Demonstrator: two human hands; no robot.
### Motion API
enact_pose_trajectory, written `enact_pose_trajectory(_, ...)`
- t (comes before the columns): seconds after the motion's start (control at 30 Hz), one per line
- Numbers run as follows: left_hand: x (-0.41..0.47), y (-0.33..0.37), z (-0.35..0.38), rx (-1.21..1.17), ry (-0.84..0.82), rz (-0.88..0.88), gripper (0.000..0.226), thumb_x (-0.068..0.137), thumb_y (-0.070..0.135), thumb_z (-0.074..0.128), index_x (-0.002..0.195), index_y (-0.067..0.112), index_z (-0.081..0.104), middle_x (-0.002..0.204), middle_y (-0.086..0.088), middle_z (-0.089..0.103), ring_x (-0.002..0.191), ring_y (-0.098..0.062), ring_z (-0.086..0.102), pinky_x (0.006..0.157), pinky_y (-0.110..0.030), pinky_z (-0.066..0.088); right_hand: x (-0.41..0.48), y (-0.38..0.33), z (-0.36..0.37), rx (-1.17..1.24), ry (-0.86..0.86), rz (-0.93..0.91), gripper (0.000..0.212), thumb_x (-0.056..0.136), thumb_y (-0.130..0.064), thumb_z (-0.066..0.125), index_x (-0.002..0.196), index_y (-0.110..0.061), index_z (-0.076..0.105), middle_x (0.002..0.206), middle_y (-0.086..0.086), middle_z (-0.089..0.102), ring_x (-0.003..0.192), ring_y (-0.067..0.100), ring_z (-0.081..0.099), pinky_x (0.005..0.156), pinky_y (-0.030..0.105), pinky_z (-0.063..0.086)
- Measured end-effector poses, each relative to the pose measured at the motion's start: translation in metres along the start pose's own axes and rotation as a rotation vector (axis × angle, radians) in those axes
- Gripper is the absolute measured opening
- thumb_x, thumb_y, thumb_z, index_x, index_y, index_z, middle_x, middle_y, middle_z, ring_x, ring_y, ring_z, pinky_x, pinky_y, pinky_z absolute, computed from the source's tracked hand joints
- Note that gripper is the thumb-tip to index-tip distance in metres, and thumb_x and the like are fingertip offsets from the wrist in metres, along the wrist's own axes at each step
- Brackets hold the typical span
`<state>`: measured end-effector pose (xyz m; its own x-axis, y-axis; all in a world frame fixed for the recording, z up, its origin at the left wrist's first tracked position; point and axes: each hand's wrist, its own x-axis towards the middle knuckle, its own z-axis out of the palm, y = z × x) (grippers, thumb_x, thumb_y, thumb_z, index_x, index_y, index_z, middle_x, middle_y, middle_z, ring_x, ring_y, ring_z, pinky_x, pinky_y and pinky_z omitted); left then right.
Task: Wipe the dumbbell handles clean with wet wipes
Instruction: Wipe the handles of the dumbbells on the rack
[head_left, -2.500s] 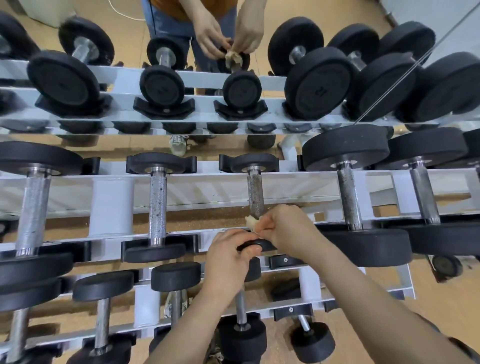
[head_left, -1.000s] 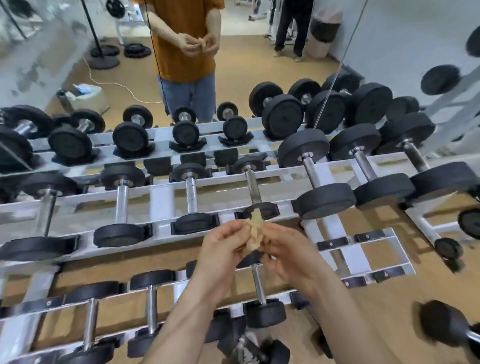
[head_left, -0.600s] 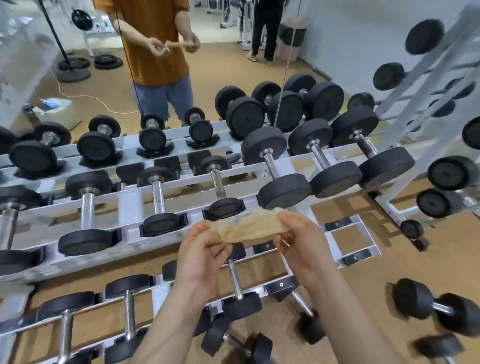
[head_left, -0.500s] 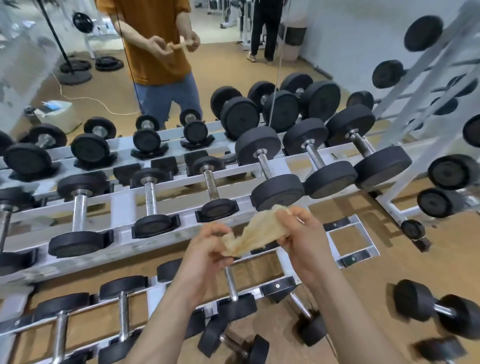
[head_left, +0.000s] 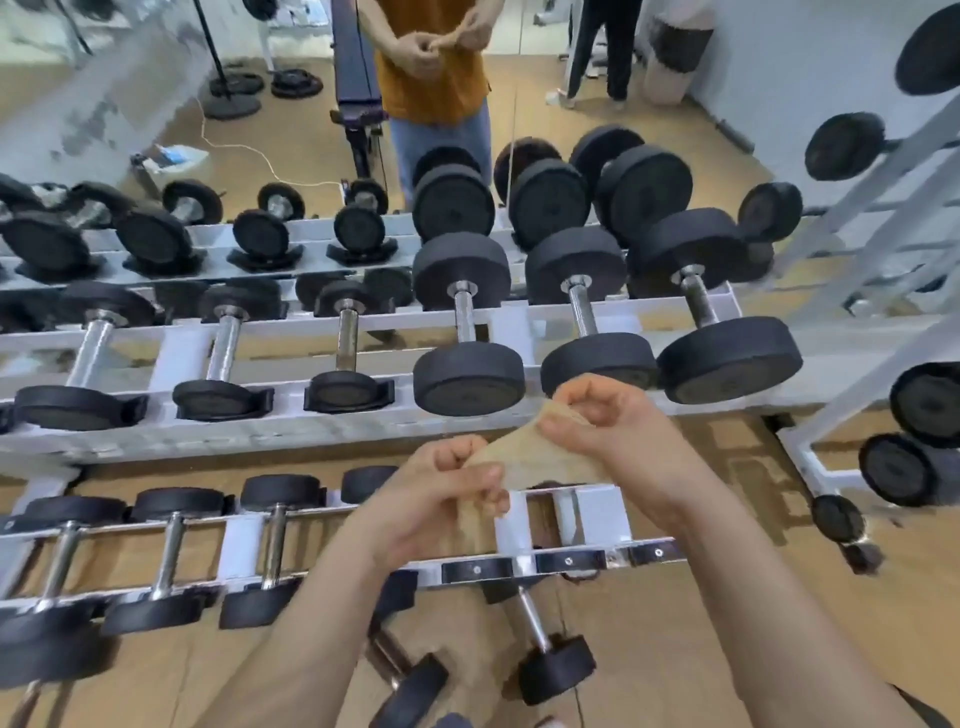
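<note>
Wipe (head_left: 524, 457) stretched between my left hand (head_left: 441, 499) and right hand (head_left: 608, 426), both pinching it, right one higher and further out. Rack (head_left: 291, 431) sits in front of me: upper-tier dumbbells (head_left: 467, 332) lie behind the hands, lower-tier dumbbells (head_left: 171, 556) to their left. One dumbbell on the floor (head_left: 545, 649) below my forearms. Mirror (head_left: 291, 104) behind the rack.

No legible text or numbers.

- Wet wipe (head_left: 524, 457): tan, stained brownish.
- Dumbbell heads (head_left: 470, 376): matte black.
- Handles (head_left: 464, 317): silver chrome.
- Rack (head_left: 260, 426): white.
- Floor (head_left: 649, 623): tan wood-tone.
</note>
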<state>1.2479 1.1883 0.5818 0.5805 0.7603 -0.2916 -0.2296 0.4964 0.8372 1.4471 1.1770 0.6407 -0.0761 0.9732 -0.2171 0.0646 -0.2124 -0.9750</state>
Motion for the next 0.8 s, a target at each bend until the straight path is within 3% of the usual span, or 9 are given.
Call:
enact_pose_trajectory(0.1,0.006,0.005,0.001,-0.061,0.059,-0.026,0.011,0.081,0.01,0.071,0.08,0.008,0.06,0.068,-0.006,0.058,0.061,-0.018,0.054,0.063,-0.027,0.05,0.013,0.01,-0.021,-0.036,0.022,-0.017,0.021,0.084,-0.006,0.071,0.078,-0.021,0.057,0.077,-0.001,0.061,0.069,0.01,0.053,0.068,0.027,0.042)
enact_pose_trajectory(0.23,0.027,0.006,-0.001,0.085,0.397,0.014,0.032,0.084,0.006,0.071,0.06,0.021,0.056,0.06,0.001,0.053,0.057,-0.014,0.047,0.059,-0.028,0.037,0.033,0.022,-0.026,-0.335,0.166,-0.158,0.026,0.086,-0.005,0.065,0.074,-0.018,0.046,0.072,-0.007,0.051,0.06,0.004,0.04,0.058,0.017,0.034)
enact_pose_trajectory(0.3,0.041,0.007,-0.005,0.144,0.544,0.035,0.038,0.084,0.001,0.068,0.059,0.024,0.052,0.056,0.006,0.047,0.054,-0.012,0.043,0.055,-0.024,0.035,0.044,0.024,-0.018,-0.524,0.228,-0.281,0.03,0.083,0.0,0.062,0.073,-0.022,0.043,0.07,-0.009,0.05,0.063,0.008,0.042,0.057,0.016,0.034)
enact_pose_trajectory(0.4,0.066,0.019,-0.01,0.201,0.687,0.079,0.027,0.079,0.01,0.069,0.062,0.027,0.056,0.068,0.001,0.053,0.066,-0.018,0.049,0.065,-0.03,0.04,0.071,0.025,-0.001,-0.555,0.262,-0.34,0.027,0.082,-0.005,0.063,0.076,-0.026,0.048,0.072,-0.011,0.053,0.07,0.008,0.048,0.062,0.016,0.037)
enact_pose_trajectory(0.5,0.094,0.037,-0.017,0.073,0.625,0.102,0.013,0.081,0.012,0.069,0.075,0.022,0.062,0.073,-0.005,0.058,0.067,-0.02,0.05,0.063,-0.03,0.04,0.103,0.022,0.021,-0.367,0.111,-0.178,0.012,0.086,-0.025,0.068,0.092,-0.033,0.061,0.09,-0.017,0.064,0.084,0.001,0.057,0.071,0.012,0.042)
enact_pose_trajectory(0.57,0.11,0.051,-0.028,-0.038,0.538,0.096,0.006,0.087,0.01,0.063,0.088,0.009,0.068,0.083,-0.013,0.064,0.074,-0.023,0.052,0.062,-0.028,0.04,0.127,0.023,0.029,-0.292,0.033,-0.076,0.027,0.083,-0.027,0.073,0.108,-0.034,0.064,0.107,-0.019,0.065,0.099,-0.004,0.057,0.078,0.006,0.041)
enact_pose_trajectory(0.6,0.117,0.056,-0.035,-0.073,0.519,0.084,0.013,0.089,0.011,0.061,0.095,0.004,0.07,0.09,-0.018,0.065,0.08,-0.026,0.055,0.064,-0.028,0.043,0.14,0.024,0.031,-0.291,0.051,-0.062,0.03,0.081,-0.025,0.076,0.109,-0.032,0.065,0.108,-0.02,0.064,0.099,-0.006,0.057,0.078,0.003,0.04)
enact_pose_trajectory(0.73,0.14,0.072,-0.059,0.012,0.485,0.023,0.022,0.096,0.012,0.053,0.11,0.009,0.071,0.101,-0.016,0.072,0.088,-0.025,0.064,0.073,-0.026,0.051,0.19,0.03,0.029,-0.346,0.176,-0.087,0.027,0.083,-0.011,0.072,0.085,-0.037,0.064,0.089,-0.02,0.067,0.08,-0.004,0.061,0.07,0.005,0.041)
enact_pose_trajectory(0.8,0.151,0.074,-0.071,0.258,0.554,0.037,0.023,0.097,0.011,0.053,0.109,0.018,0.072,0.102,-0.002,0.074,0.1,-0.017,0.066,0.083,-0.025,0.052,0.215,0.035,0.027,-0.411,0.184,-0.093,0.027,0.086,-0.009,0.068,0.082,-0.035,0.063,0.085,-0.018,0.067,0.077,-0.004,0.059,0.069,0.006,0.041)
